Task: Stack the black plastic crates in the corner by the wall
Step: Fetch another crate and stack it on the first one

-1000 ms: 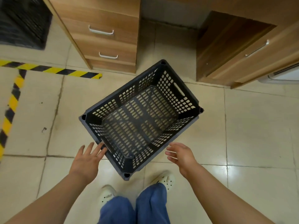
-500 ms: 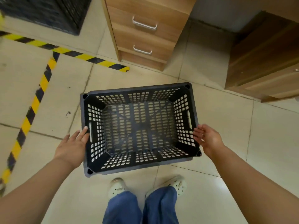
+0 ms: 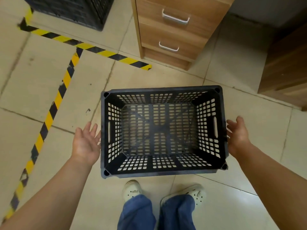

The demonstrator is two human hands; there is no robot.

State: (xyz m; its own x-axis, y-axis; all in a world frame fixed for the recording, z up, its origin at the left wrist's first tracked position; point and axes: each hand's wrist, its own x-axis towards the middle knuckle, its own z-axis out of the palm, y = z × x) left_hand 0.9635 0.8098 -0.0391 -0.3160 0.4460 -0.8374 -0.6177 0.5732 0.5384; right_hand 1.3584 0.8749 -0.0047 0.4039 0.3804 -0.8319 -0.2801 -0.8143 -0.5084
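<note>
Black perforated plastic crate (image 3: 162,130) sat squarely between our feet and hands.
Our left hand (image 3: 86,143) and right hand (image 3: 237,135) flanked it, spread and released; gripping both end slots evenly would have suited the lift.

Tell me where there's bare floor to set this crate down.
Bare tile lies left of the crate, between it and the striped tape, and right of it, before the wooden cabinet. It is tight ahead between the drawer unit and the stacked crates, and behind by the shoes.
</note>
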